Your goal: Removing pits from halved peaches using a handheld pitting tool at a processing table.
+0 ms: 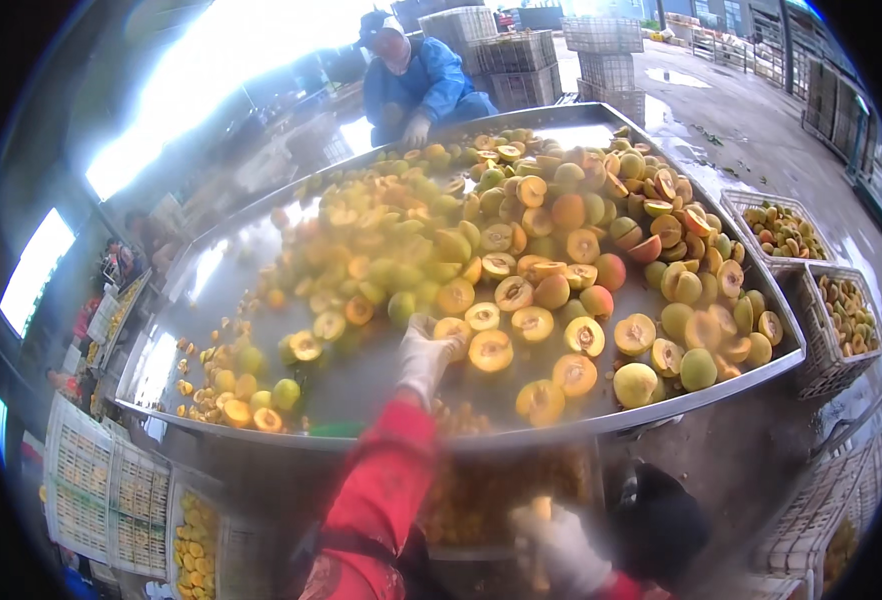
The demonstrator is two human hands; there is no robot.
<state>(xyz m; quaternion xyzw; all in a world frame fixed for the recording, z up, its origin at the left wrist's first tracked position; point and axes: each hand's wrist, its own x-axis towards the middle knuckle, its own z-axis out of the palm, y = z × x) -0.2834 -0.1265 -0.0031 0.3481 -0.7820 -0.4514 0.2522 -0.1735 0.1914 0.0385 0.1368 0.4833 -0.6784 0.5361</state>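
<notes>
On a metal sorting table (478, 409) lie many halved peaches (514, 294), some cut side up with stones showing. My left hand (424, 356), in a pale glove under a red sleeve, reaches over the table. Its fingers close around a peach half (452, 334). Below the near rim, my right hand (564, 551), also gloved, is blurred. It grips a slim light-brown object (540, 508) that shows above and below the fist; whether it is a tool handle cannot be told. Small bits that look like peach stones (185, 367) lie at the table's left.
Across the table sits a person in blue (429, 82), a gloved hand at its rim. Crates of fruit (846, 315) stand right of the table; stacked crates (519, 64) rise behind. Lower left are plastic crates (110, 487). A dark rounded thing (658, 517) is beside my right hand.
</notes>
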